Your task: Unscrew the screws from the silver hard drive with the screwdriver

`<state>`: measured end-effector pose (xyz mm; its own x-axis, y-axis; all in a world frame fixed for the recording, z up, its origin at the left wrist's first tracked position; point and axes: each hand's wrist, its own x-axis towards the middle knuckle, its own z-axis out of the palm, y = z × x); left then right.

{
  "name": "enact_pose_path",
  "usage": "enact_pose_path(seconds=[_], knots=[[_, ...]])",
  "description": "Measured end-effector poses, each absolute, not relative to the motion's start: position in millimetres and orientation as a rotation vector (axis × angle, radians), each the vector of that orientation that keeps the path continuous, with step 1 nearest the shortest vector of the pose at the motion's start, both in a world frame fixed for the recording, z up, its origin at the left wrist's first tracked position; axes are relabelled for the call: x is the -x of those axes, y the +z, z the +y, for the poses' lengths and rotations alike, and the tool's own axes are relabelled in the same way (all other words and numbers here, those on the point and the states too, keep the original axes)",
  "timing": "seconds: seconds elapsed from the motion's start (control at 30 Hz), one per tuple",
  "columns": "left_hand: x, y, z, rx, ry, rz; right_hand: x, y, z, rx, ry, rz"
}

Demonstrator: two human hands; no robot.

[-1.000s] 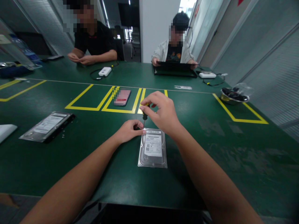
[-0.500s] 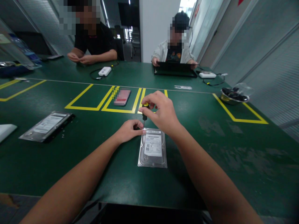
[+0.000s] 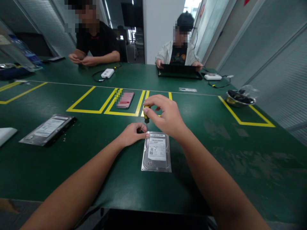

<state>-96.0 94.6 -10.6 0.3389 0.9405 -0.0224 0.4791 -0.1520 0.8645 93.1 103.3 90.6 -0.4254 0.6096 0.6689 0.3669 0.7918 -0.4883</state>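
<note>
free tabletop [image 3: 240,150] at right, screwdriver [image 3: 146,119] over drive [image 3: 157,151]

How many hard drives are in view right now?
2. The first drive lies between the forearms, the left hand and the screwdriver in the right hand at its far left corner. The second drive lies farther left on the table.

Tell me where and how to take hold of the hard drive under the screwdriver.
Pinch the hard drive by its long edges toward the near end, probably best from above: it lies flat, both edges exposed there, while the left hand and screwdriver occupy its far left corner.
</note>
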Motion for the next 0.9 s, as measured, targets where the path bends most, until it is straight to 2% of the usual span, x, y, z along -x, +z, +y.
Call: enact_pose_path(seconds=[0.9], knots=[[94.7,-7.8,93.0,-1.745,0.7,1.251,-93.3,88.3,104.3,0.79,0.3,-2.043]])
